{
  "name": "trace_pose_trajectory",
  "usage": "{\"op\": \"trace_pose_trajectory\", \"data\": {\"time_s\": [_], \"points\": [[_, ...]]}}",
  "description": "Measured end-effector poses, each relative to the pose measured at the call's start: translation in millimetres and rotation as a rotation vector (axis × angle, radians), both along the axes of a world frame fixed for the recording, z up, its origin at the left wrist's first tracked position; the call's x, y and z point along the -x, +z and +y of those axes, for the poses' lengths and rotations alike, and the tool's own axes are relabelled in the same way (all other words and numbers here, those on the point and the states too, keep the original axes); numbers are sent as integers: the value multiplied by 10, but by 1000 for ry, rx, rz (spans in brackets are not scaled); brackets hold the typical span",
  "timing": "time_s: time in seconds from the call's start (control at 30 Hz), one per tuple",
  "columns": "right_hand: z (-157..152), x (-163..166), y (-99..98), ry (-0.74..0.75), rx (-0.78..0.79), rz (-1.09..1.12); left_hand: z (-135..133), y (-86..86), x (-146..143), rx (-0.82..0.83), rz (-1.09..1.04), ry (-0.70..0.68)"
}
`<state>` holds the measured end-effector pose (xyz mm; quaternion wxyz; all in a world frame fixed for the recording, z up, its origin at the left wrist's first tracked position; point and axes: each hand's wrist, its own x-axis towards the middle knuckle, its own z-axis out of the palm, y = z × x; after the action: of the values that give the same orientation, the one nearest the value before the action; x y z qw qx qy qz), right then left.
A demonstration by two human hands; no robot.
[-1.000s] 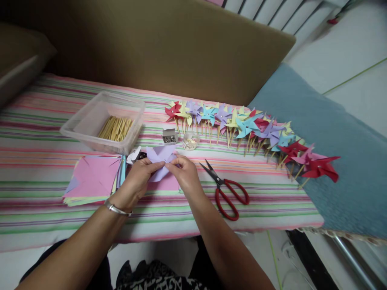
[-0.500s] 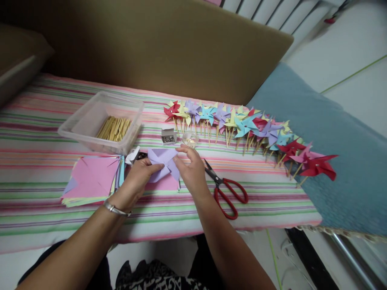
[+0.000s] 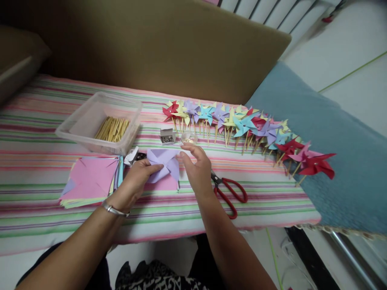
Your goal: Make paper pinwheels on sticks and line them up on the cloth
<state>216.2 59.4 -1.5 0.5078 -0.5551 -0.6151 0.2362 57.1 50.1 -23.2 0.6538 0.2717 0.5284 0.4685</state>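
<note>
My left hand [image 3: 139, 177] pinches a lilac paper pinwheel [image 3: 165, 161] near its middle, where the folded blades meet. Just right of the pinwheel is my right hand [image 3: 198, 167], its thumb and forefinger apart and nothing seen between them. Beyond those fingertips stands a small clear round tub [image 3: 189, 137] with tiny pale pieces. Beside the tub is a small open box [image 3: 167, 137] of dark metal bits. Under the lilac pinwheel a pink paper sheet [image 3: 161, 186] shows. The red-handled scissors [image 3: 232, 191] lie at my right wrist, their blades partly hidden behind it.
A clear plastic bin [image 3: 78, 139] holds wooden sticks [image 3: 112, 129]. In front of it lies a stack of coloured paper squares [image 3: 92, 177]. Finished pinwheels [image 3: 244, 125] on sticks line the back and right of the striped cloth [image 3: 266, 209]. A brown board [image 3: 151, 48] stands behind.
My right hand has come off the pinwheel and shifted a little right, its fingers apart, now covering the scissor tips. My left hand still holds the lilac pinwheel in place.
</note>
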Motion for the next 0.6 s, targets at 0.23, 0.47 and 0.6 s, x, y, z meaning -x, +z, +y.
{"op": "trace_pose_trajectory", "data": {"time_s": [0.23,0.47,0.6], "points": [[-86,160,-92,32,49,-5,30,-20,14,-101,-203,155],[-134,233,-117,177,238,-4,12,-15,-51,-108,-302,178],[-98,191,-107,156,294,44,12,-2,-48,-140,-324,177]]}}
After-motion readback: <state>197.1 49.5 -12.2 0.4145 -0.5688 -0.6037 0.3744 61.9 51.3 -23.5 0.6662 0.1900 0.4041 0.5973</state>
